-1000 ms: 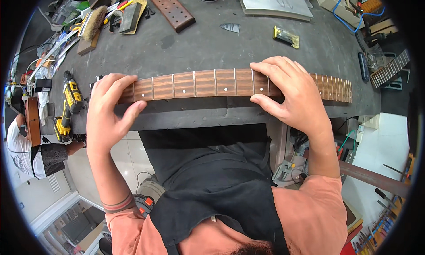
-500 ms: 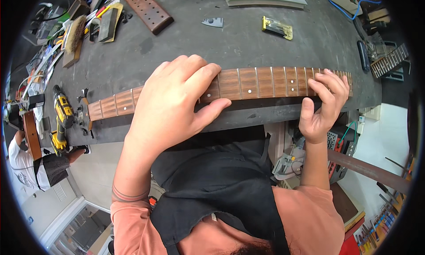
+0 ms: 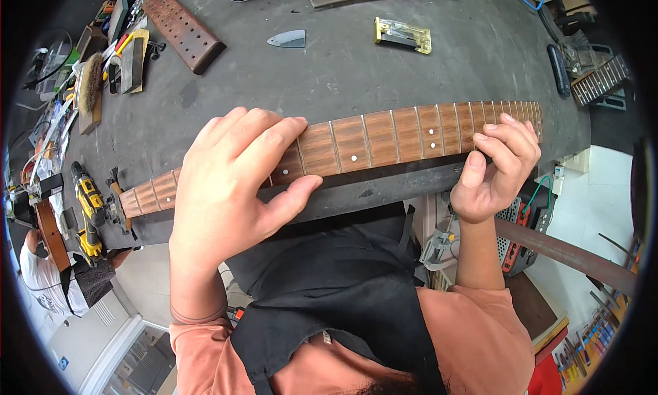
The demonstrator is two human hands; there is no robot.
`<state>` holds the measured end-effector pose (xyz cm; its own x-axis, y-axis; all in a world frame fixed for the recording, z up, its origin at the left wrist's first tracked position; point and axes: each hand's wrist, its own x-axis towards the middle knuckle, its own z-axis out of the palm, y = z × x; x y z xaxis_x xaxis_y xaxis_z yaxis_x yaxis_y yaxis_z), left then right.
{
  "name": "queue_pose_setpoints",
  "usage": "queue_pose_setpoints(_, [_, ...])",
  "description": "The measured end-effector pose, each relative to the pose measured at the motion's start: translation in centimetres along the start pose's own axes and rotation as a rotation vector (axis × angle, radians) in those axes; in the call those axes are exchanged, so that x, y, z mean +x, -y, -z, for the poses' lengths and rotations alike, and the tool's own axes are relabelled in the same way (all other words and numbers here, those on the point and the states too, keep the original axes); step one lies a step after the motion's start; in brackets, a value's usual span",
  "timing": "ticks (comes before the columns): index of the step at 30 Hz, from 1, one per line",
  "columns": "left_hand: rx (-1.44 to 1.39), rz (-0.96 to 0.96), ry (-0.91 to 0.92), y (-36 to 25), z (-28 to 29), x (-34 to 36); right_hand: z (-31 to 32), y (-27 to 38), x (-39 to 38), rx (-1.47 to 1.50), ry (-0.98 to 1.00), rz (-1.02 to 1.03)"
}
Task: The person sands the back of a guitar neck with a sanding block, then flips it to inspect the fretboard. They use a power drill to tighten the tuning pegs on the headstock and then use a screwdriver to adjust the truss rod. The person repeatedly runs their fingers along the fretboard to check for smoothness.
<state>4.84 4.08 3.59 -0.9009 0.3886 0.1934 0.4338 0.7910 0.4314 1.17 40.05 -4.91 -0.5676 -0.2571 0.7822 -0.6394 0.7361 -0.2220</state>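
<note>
Neck (image 3: 384,141): one, fretted, lying along the front edge of the bench (image 3: 274,80), with five pale dots (image 3: 354,158) plainly showing.
Left hand (image 3: 236,169): half spread across the neck, fingers toward its far edge, thumb by its near edge; cannot tell whether it grips.
Right hand (image 3: 497,169): fingers loosely curled at the neck's right part; cannot tell whether it holds anything.
Beyond: one block (image 3: 184,30) with holes, one pointed plate (image 3: 288,39), one case (image 3: 404,35).
Left end: one drill (image 3: 89,196), near the neck.
</note>
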Motion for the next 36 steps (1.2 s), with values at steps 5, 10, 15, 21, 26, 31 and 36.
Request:
queue_pose_setpoints(5, [-0.033, 0.014, 0.020, 0.9, 0.5, -0.5, 0.0, -0.1, -0.1, -0.002, -0.009, -0.012])
queue_pose_setpoints(10, [-0.032, 0.033, 0.004, 0.5, 0.3, -0.7, -0.2, 0.2, 0.2, -0.008, -0.001, -0.014])
queue_pose_setpoints(15, [-0.053, -0.053, -0.023, 0.6, 0.0, 0.0, 0.1, 0.5, 0.1, 0.008, 0.001, -0.035])
queue_pose_setpoints(21, [-0.055, -0.036, -0.057, 1.2, 0.2, -1.5, 0.0, -0.6, -0.8, 0.077, 0.013, -0.007])
queue_pose_setpoints(26, [-0.063, -0.073, -0.148, 1.0, -1.2, -1.2, -0.1, -0.3, -0.5, 0.015, 0.031, -0.005])
queue_pose_setpoints(31, [-0.056, -0.095, -0.161, 1.4, -1.4, -1.5, 0.0, -0.2, -0.4, -0.011, 0.038, -0.015])
queue_pose_setpoints(36, [-0.054, -0.077, -0.140, 1.8, -1.0, -1.9, -0.2, -0.2, -0.3, -0.019, 0.044, -0.022])
